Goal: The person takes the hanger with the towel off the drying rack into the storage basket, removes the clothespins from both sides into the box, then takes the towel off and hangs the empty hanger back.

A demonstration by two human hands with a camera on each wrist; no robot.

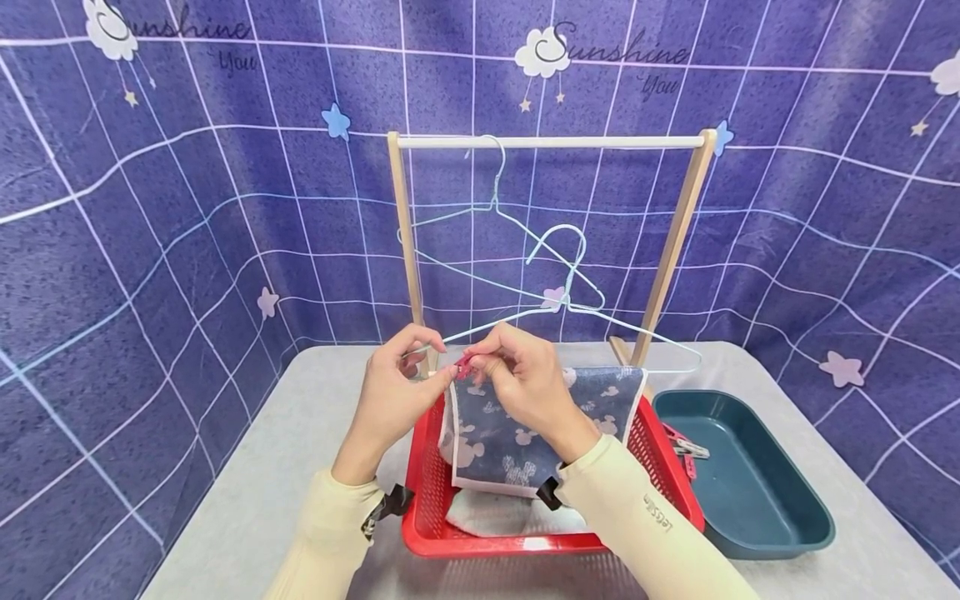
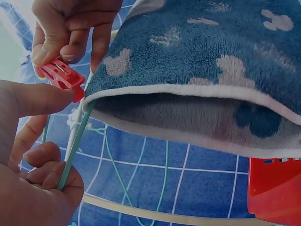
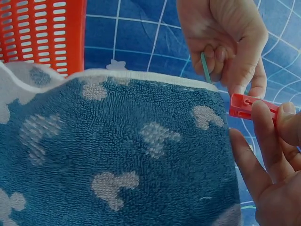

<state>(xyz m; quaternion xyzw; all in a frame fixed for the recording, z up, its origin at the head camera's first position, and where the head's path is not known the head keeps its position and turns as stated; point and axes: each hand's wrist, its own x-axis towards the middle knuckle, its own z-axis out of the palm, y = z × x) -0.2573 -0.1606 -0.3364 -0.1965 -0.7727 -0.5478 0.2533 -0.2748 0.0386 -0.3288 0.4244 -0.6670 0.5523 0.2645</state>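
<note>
Towel (image 1: 487, 446), one, blue with pale printed shapes and a light border, is draped at one of the two hangers in sight, above the red basket. The hanger in use (image 1: 567, 292) stands with its hook free in the air, and its wire runs into the towel's fold at the corner by the hands. One red clothespin (image 2: 65, 75) is at that same corner, just beside the edge; whether it bites the fabric I cannot tell.

The right hand (image 1: 531, 383) pinches the clothespin between thumb and fingers. The left hand (image 1: 392, 387) has fingers curled round the hanger wire, while its thumb reaches to the clothespin's tip.

The second hanger (image 1: 495, 200) hangs by its hook from the single rack (image 1: 555, 142), which has a white bar and two wooden posts. One red basket (image 1: 525, 546) sits under the towel and holds a whitish cloth (image 1: 510, 512). One dark teal tray (image 1: 757, 475) stands to the right, with red and whitish clips (image 1: 692, 451) overlapping at its left side, too bunched to count.

In the head view, the right hand and sleeve (image 1: 645, 508) block part of the towel and basket, and the towel covers much of the basket's inside.
</note>
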